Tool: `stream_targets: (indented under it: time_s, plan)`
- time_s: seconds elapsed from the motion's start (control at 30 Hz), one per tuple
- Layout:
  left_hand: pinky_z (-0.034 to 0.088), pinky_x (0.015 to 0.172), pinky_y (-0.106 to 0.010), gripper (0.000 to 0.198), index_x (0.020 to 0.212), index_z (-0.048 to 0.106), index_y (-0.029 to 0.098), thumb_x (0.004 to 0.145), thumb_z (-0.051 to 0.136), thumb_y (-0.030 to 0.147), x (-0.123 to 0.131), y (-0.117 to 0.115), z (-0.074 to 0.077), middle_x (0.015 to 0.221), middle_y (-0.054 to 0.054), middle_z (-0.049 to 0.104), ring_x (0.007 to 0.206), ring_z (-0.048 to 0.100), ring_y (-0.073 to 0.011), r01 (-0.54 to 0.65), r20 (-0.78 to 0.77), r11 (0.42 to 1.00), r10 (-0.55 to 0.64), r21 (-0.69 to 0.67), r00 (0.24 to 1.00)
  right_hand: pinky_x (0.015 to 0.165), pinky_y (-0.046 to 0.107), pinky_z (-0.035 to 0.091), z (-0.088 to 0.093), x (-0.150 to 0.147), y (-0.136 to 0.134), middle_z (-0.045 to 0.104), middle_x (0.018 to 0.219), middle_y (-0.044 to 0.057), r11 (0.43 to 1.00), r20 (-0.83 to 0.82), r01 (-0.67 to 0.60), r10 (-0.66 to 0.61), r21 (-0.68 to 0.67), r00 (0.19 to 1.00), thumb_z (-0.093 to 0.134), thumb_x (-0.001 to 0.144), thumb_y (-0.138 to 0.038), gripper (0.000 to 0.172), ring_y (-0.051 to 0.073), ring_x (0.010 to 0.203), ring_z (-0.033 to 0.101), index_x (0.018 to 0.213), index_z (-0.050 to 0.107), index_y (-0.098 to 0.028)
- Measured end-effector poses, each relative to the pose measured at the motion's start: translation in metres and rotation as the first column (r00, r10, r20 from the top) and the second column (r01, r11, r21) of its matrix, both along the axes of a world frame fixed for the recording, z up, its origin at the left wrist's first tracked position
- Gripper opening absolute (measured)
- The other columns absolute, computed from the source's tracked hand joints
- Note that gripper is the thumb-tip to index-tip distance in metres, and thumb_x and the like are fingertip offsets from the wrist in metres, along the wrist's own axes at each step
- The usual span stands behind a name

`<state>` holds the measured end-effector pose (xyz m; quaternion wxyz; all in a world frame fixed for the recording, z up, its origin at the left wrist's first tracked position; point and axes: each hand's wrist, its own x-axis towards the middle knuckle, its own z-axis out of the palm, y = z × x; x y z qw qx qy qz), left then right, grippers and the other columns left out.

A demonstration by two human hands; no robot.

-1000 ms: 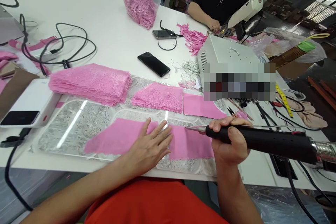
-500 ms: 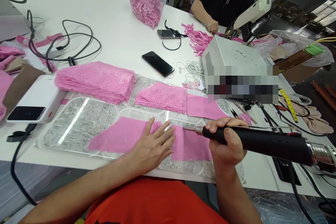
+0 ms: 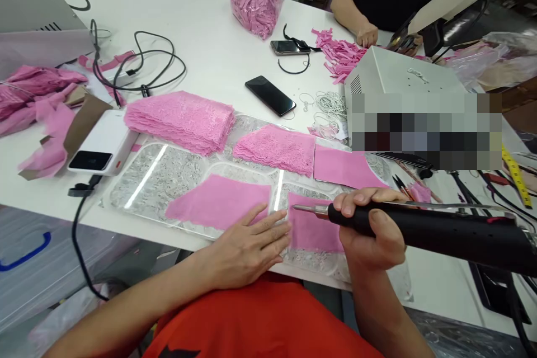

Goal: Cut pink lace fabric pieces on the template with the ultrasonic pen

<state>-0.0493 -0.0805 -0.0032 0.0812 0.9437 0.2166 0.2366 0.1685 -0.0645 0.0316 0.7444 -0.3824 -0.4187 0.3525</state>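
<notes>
My left hand (image 3: 251,243) lies flat, fingers apart, over the lower right corner of a pink fabric piece (image 3: 222,201) and the marbled board (image 3: 142,193). My right hand (image 3: 371,226) is wrapped round a black handheld tool (image 3: 440,235). The tool's metal tip is over the upper left of a second pink piece (image 3: 314,232); whether it touches cannot be made out. Behind these lie a thick stack of pink lace (image 3: 180,123), a smaller lace stack (image 3: 277,148) and a smooth pink piece (image 3: 344,166).
A grey metal box (image 3: 390,78) stands at the right rear. Phone (image 3: 271,95), white power bank (image 3: 104,142) and black cables (image 3: 138,89) lie around the board. Behind are a bag of pink strips (image 3: 254,3) and another person's hand (image 3: 367,34).
The view has shifted, so the table appears further right. My left hand has slid down and toward me, uncovering more of the left pink piece. My right hand keeps its hold on the tool.
</notes>
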Motion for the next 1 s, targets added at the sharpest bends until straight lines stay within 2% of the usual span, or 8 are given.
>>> stream_targets:
  time_s: [0.13,0.3,0.63,0.8,1.0]
  plan:
    - [0.028,0.120,-0.041,0.029,0.122,0.062,0.014,0.098,0.051,0.026,0.000,-0.007,-0.008,0.130,-0.010,0.065,0.136,0.046,-0.0207,0.017,-0.007,1.000,-0.017,0.011,1.000,0.052,0.031,0.050,-0.003,-0.004,0.000,0.056,0.070,-0.004,0.999,0.010,-0.033,0.033,-0.021,0.999,0.064,0.072,-0.025,0.012,0.010,0.050,0.052,0.081,0.057,-0.021]
    - [0.031,0.119,-0.040,0.029,0.120,0.063,0.013,0.098,0.052,0.027,0.002,-0.009,-0.014,0.129,-0.009,0.065,0.133,0.050,-0.0210,0.023,0.014,0.998,-0.024,0.063,1.000,0.052,0.031,0.050,-0.002,-0.005,0.001,0.056,0.068,-0.004,1.000,0.025,-0.003,0.003,-0.013,1.000,0.066,0.070,-0.026,0.014,0.010,0.049,0.052,0.079,0.057,-0.022]
    - [0.030,0.118,-0.040,0.030,0.120,0.063,0.013,0.100,0.049,0.029,0.002,-0.007,-0.016,0.129,-0.006,0.066,0.130,0.052,-0.0217,0.032,0.020,0.996,-0.034,0.080,0.999,0.052,0.032,0.052,-0.003,-0.004,0.002,0.059,0.069,-0.004,0.999,0.063,-0.039,0.037,0.028,0.997,0.062,0.072,-0.019,0.009,0.010,0.050,0.055,0.079,0.057,-0.022]
    - [0.034,0.115,-0.037,0.030,0.119,0.064,0.014,0.101,0.047,0.031,0.001,-0.007,-0.015,0.129,-0.006,0.065,0.130,0.053,-0.0207,0.032,0.016,0.996,-0.033,0.085,0.999,0.051,0.031,0.050,0.000,-0.003,0.000,0.058,0.069,-0.004,0.998,0.044,-0.054,0.053,0.025,0.998,0.064,0.071,-0.022,0.011,0.010,0.049,0.054,0.079,0.058,-0.022]
    - [0.037,0.112,-0.035,0.031,0.122,0.063,0.014,0.100,0.048,0.031,0.000,-0.008,-0.013,0.130,-0.007,0.065,0.132,0.051,-0.0206,0.049,0.021,0.995,-0.051,0.084,0.998,0.049,0.029,0.048,0.002,0.003,-0.009,0.059,0.069,-0.002,0.986,-0.028,-0.166,0.166,0.006,0.986,0.067,0.071,-0.023,0.014,0.010,0.048,0.053,0.083,0.061,-0.019]
